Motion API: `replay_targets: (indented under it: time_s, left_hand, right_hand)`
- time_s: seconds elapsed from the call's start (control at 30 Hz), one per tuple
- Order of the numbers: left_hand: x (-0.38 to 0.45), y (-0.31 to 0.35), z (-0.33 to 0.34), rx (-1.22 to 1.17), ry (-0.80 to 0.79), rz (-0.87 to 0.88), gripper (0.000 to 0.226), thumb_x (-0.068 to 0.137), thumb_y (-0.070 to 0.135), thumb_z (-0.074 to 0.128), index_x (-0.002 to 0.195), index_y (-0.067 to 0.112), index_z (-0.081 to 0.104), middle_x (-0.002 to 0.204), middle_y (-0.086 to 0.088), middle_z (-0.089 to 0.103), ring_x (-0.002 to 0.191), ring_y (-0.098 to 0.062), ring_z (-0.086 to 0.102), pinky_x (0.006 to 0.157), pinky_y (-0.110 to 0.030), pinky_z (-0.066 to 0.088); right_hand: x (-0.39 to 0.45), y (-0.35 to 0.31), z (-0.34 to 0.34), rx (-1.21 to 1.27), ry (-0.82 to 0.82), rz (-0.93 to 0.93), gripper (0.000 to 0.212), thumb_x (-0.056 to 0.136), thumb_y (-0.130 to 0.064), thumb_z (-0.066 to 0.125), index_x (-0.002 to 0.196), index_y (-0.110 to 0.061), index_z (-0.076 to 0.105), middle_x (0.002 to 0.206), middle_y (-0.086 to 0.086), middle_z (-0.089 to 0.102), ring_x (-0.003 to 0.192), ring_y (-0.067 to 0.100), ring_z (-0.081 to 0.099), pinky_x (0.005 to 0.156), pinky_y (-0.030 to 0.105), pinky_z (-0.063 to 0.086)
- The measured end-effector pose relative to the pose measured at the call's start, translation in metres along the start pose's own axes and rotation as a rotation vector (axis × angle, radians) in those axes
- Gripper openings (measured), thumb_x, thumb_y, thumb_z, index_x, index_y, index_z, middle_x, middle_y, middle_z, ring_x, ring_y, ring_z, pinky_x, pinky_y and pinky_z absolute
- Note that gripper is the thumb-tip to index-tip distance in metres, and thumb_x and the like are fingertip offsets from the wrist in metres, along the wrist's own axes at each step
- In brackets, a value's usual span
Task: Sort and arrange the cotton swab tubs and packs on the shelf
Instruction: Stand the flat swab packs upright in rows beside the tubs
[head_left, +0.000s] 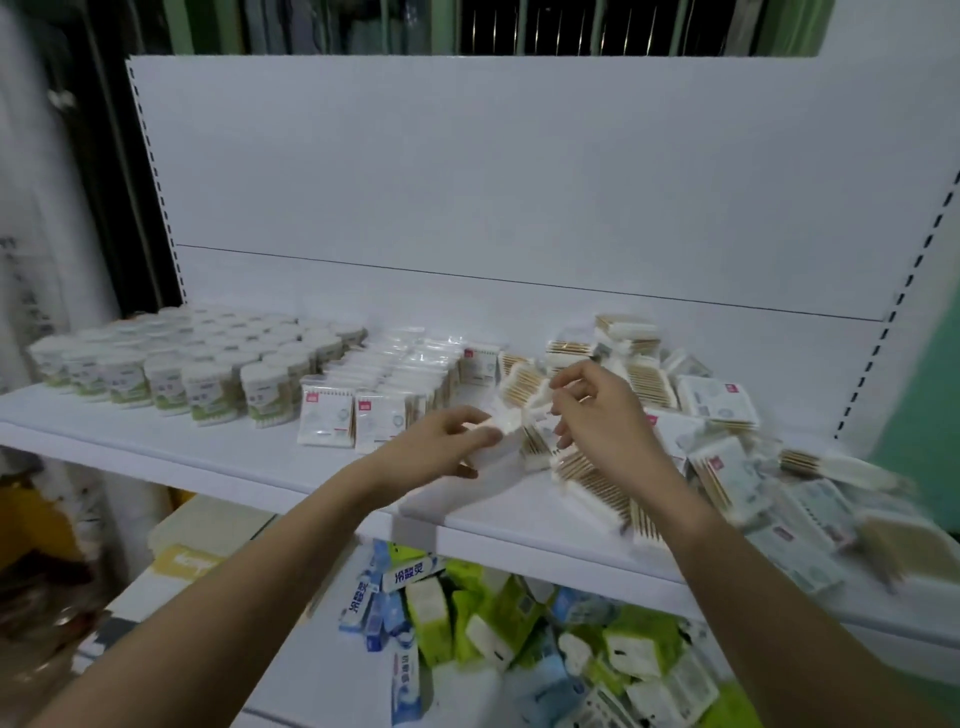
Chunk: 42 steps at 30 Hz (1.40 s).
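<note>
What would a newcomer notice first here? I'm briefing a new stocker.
Two bare hands meet mid-shelf: the left hand and the right hand each grip a cotton swab pack. To the left, the swab tubs stand in neat rows beside upright packs; to the right lies a jumbled heap of loose packs.

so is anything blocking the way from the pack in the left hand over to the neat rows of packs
Nothing visible does. The left hand holds a white pack just right of the standing pack rows, and the shelf in front of those rows is bare. The loose pile lies to the right, away from that path.
</note>
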<state>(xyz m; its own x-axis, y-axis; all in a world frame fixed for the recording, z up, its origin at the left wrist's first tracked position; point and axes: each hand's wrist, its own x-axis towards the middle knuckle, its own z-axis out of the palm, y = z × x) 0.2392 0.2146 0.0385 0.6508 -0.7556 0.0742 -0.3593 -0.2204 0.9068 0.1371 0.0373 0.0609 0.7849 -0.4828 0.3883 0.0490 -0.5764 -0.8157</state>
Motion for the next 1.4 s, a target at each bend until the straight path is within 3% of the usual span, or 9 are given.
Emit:
replay_targets:
  time_s: [0.1,0.2,0.37,0.5,0.6,0.7,0.83,1.0,1.4]
  left_hand:
    - [-0.007,0.013,-0.004,-0.565,0.04,-0.216,0.036,0.1,0.033,0.05,0.114,0.002,0.062,0.1,-0.02,0.064,0.089,-0.029,0.067,0.082,-0.036,0.06]
    - [-0.006,0.019,-0.006,-0.647,0.047,-0.21,0.039,0.097,0.034,0.055,0.118,0.001,0.06,0.093,-0.017,0.068,0.085,-0.028,0.07,0.072,-0.031,0.061]
    - [0.008,0.023,-0.02,-0.415,0.058,-0.093,0.011,0.095,0.015,0.062,0.104,0.01,0.061,0.091,-0.009,0.07,0.082,-0.018,0.066,0.076,-0.026,0.058]
    - [0.035,0.033,-0.047,-0.256,0.14,-0.028,0.016,0.09,0.003,0.065,0.104,-0.002,0.062,0.093,-0.013,0.068,0.082,-0.019,0.068,0.075,-0.023,0.057]
    - [0.069,0.04,-0.071,-0.124,0.2,-0.006,0.017,0.084,0.001,0.07,0.1,0.005,0.064,0.1,-0.018,0.07,0.087,-0.024,0.067,0.081,-0.031,0.057]
    - [0.11,0.044,-0.089,0.103,0.237,-0.004,0.02,0.08,0.003,0.074,0.098,0.009,0.066,0.1,-0.016,0.07,0.085,-0.023,0.061,0.073,-0.029,0.05]
    - [0.17,0.039,-0.094,0.409,0.155,-0.006,0.03,0.078,0.004,0.075,0.107,0.003,0.069,0.101,-0.012,0.068,0.082,-0.019,0.059,0.076,-0.032,0.053]
    - [0.226,0.03,-0.089,0.802,0.043,0.04,0.034,0.077,0.013,0.077,0.11,0.012,0.072,0.103,-0.003,0.065,0.093,-0.019,0.057,0.073,-0.023,0.043]
    - [0.284,-0.01,-0.078,1.132,-0.085,0.138,0.037,0.072,0.007,0.079,0.106,0.011,0.066,0.104,-0.005,0.066,0.097,-0.026,0.064,0.082,-0.035,0.054]
  right_hand:
    - [0.008,-0.005,-0.003,0.065,-0.053,0.009,0.012,0.095,-0.009,0.054,0.094,-0.017,0.062,0.09,0.007,0.062,0.057,0.018,0.064,0.066,0.047,0.058]
    - [0.015,-0.009,0.002,0.063,-0.144,0.007,0.009,0.093,-0.013,0.056,0.093,-0.019,0.063,0.089,0.007,0.064,0.06,0.026,0.068,0.073,0.054,0.059]
    - [0.032,-0.014,0.011,0.044,-0.214,0.009,0.008,0.095,-0.015,0.056,0.092,-0.019,0.063,0.083,0.006,0.068,0.06,0.02,0.069,0.073,0.049,0.059]
    - [0.055,-0.014,0.007,-0.083,-0.217,0.021,0.012,0.094,-0.017,0.052,0.094,-0.017,0.064,0.086,0.007,0.071,0.066,0.019,0.068,0.06,0.033,0.054]
    - [0.078,-0.01,0.006,-0.284,-0.219,-0.019,0.015,0.094,-0.025,0.054,0.088,-0.019,0.067,0.084,0.003,0.072,0.073,0.023,0.069,0.065,0.034,0.053]
    - [0.105,-0.006,0.006,-0.46,-0.224,-0.021,0.023,0.096,-0.034,0.054,0.088,-0.016,0.068,0.081,0.003,0.071,0.073,0.023,0.067,0.071,0.037,0.054]
    - [0.144,0.001,0.015,-0.584,-0.243,0.014,0.024,0.093,-0.026,0.054,0.089,-0.006,0.067,0.082,0.011,0.072,0.077,0.03,0.068,0.069,0.035,0.055]
    - [0.186,0.005,0.027,-0.635,-0.28,0.05,0.026,0.091,-0.025,0.055,0.089,-0.003,0.067,0.085,0.012,0.071,0.078,0.031,0.068,0.071,0.035,0.055]
    - [0.227,0.021,0.047,-0.692,-0.374,0.127,0.029,0.096,-0.024,0.055,0.094,0.003,0.066,0.086,0.019,0.073,0.065,0.025,0.063,0.068,0.035,0.055]
